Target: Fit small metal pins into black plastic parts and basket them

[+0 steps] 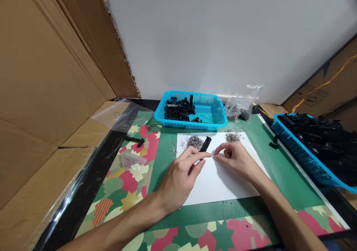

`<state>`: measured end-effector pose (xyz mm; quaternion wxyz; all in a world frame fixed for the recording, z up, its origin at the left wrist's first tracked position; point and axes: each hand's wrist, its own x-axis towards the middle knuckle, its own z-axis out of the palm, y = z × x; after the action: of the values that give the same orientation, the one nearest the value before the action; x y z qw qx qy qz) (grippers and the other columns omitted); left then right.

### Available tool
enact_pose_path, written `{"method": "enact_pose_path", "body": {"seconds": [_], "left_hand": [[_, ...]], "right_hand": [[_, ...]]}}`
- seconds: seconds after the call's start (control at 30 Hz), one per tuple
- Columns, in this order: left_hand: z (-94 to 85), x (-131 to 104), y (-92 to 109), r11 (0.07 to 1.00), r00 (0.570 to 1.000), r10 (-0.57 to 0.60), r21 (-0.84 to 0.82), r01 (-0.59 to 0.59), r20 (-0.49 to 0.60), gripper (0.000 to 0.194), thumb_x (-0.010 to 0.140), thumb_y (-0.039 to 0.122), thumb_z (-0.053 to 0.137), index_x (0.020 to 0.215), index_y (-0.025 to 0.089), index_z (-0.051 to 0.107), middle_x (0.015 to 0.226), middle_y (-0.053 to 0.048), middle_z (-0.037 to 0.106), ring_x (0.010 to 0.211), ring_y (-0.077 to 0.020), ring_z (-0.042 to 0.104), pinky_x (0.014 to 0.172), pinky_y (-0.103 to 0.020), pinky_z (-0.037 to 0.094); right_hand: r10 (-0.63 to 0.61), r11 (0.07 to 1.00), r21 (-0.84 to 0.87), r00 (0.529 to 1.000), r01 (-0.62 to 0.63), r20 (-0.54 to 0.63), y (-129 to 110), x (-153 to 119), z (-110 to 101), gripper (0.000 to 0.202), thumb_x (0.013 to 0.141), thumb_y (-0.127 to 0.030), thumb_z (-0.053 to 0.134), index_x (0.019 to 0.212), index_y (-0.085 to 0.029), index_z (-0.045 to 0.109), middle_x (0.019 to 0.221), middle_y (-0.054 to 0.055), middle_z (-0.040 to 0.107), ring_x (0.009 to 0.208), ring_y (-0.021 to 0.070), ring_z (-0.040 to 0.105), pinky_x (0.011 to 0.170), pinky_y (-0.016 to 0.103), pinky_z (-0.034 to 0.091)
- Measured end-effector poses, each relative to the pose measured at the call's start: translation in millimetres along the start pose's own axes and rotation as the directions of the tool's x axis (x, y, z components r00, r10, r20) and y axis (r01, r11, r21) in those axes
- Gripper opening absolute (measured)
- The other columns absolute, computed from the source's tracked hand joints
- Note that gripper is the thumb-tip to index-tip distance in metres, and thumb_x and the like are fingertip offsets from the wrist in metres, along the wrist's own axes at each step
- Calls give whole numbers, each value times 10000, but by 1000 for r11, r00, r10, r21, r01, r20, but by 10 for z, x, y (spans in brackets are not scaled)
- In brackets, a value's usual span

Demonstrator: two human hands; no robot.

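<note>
Over a white sheet of paper [223, 184], my left hand [184, 169] is closed on a small black plastic part [206, 144], which sticks up past the fingers at a tilt. Its index finger stretches toward the right hand. Close by, my right hand [235, 158] has thumb and index finger nearly together in a pinch; whatever lies between those fingertips is too small to make out. Behind the left hand is a pile of tiny metal pieces [195, 142] on the paper. A second small metal pile [232, 135] lies just beyond the right hand.
At the back stands a blue basket [191, 126] with black plastic parts. Another blue basket [306, 154], heaped with black parts, is at right. Clear bags [238, 108] of metal pieces sit by the wall. A loose black part [135, 140] lies left. Cardboard [50, 76] encloses the left side.
</note>
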<state>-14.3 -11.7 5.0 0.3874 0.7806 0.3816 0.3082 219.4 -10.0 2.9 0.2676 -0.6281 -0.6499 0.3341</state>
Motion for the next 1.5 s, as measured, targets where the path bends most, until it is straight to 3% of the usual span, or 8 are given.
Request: {"method": "enact_pose_path", "body": {"seconds": [0.13,0.23,0.4,0.63,0.87,1.27,1.5], "left_hand": [[-8,0,21,1000,999,-27,-4,27,28,296,1103,292,488,1272,285,731,1101,-22,634,748,-130,580,717,-277,467],[-15,0,27,999,998,-54,-4,54,34,267,1097,294,489,1201,268,733,1082,-11,622,684,-112,541,670,-273,433],[-7,-10,13,997,997,-82,1,82,4,228,1090,344,517,1142,253,719,1075,-9,608,726,-123,550,683,-275,427],[-19,-13,53,989,998,-55,-138,54,-8,266,1082,424,547,1158,239,722,1048,-14,597,734,-126,545,672,-272,422],[-22,-12,63,977,996,-79,-203,71,-30,273,1075,435,560,1069,227,738,950,-7,588,779,-151,541,698,-278,406],[32,1,-15,931,997,-78,-359,63,-25,272,1056,443,607,1065,209,745,977,-18,604,877,-167,562,730,-272,414],[41,18,-26,866,989,-145,-485,123,-8,269,1044,445,632,1050,193,725,990,-22,650,826,-143,594,702,-246,432]], "right_hand": [[-26,1000,8,999,26,25,-15,-14,5,158,865,-286,685,809,-159,759,544,-58,404,551,120,339,540,280,217],[-45,987,157,998,37,46,-43,-42,-7,201,930,-352,660,855,-170,698,560,-65,392,555,119,322,527,273,207],[-118,859,505,993,88,27,-142,-116,65,304,980,-504,670,954,-206,618,583,-86,368,531,107,274,508,265,202],[-151,753,642,988,144,-45,-242,-135,299,338,932,-522,753,906,-199,659,560,-102,305,520,98,266,509,269,200],[-150,775,613,987,153,-57,-243,-127,344,375,916,-561,757,896,-195,678,564,-96,305,525,100,272,515,273,210],[-201,800,559,975,217,-90,-235,-169,332,262,962,-454,733,908,-201,689,599,-85,297,553,109,269,541,284,215],[-259,890,349,955,295,-146,-243,-207,327,230,1019,-394,631,1000,-204,759,616,-57,357,571,132,315,545,288,249]]}}
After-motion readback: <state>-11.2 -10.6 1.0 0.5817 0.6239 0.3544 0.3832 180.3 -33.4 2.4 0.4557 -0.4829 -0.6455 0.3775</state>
